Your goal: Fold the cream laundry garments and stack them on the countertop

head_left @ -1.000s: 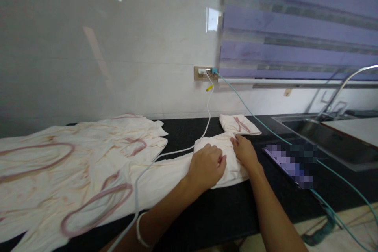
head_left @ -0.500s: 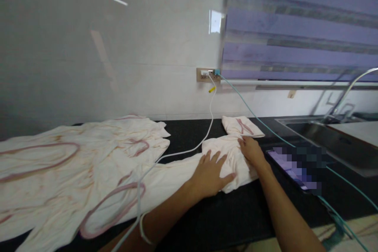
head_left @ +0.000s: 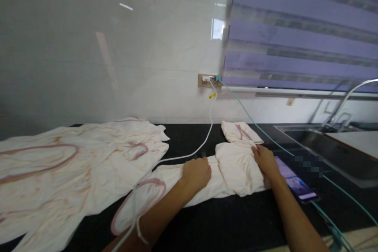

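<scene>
My left hand (head_left: 196,173) grips the cloth strip (head_left: 174,177), right hand (head_left: 265,159) flat on its fold (head_left: 239,167); tugging risks snagging the white cable (head_left: 203,141).

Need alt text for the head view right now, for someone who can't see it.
Two hands work a cream cloth on a black counter: the left hand grips the unfolded strip, the right hand presses the folded end. A phone lies right of it, a folded cloth behind.

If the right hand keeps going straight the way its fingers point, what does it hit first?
Probably the small folded cloth just beyond the right hand, which rests on the folded end of the long cloth. Depth is uncertain; the teal cable runs close by.
</scene>
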`<state>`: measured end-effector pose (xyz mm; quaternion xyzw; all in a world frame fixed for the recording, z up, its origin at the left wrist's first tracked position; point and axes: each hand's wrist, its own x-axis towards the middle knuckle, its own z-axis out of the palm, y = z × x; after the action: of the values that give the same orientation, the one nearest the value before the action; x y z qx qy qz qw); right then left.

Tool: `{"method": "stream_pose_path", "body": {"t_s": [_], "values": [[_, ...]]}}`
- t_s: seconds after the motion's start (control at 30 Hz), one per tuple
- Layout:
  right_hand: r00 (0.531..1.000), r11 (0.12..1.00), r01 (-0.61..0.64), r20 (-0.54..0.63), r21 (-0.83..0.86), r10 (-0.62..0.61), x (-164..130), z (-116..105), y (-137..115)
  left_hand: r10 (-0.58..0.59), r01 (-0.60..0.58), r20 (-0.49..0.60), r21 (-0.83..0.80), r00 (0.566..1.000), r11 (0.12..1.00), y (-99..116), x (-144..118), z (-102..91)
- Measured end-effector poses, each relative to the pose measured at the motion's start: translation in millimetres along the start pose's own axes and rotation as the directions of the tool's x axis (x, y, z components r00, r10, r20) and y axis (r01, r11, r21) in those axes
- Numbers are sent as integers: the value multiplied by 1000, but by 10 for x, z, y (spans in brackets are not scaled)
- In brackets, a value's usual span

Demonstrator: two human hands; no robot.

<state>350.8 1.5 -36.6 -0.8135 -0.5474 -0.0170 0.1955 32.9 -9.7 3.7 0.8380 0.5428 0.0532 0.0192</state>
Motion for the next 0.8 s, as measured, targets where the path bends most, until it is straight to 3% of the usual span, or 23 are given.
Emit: {"method": "stream_pose_path", "body": {"t_s": [0.17, 0.27, 0.4, 0.6, 0.8], "values": [[1000, 1000, -7, 7, -1, 7, -5, -15, -29, -51, 52, -19, 34, 999, 998, -122, -4, -116], [1000, 1000, -8, 8, 9, 7, -8, -28, -24, -105, 102, 70, 45, 992, 994, -141, -16, -121], [1000, 1000, -2, -14, 16, 3, -10, -47, -4, -222, 222, 192, 22, 956, 975, -176, 41, 8], [995, 997, -74, -71, -3, 73, -17, -70, 55, -138, 140, 57, -44, 989, 989, -474, 267, 188], [993, 997, -70, -90, 12, 71, -44, -92, 62, -219, 219, 10, -36, 976, 975, -759, 381, 150]]}}
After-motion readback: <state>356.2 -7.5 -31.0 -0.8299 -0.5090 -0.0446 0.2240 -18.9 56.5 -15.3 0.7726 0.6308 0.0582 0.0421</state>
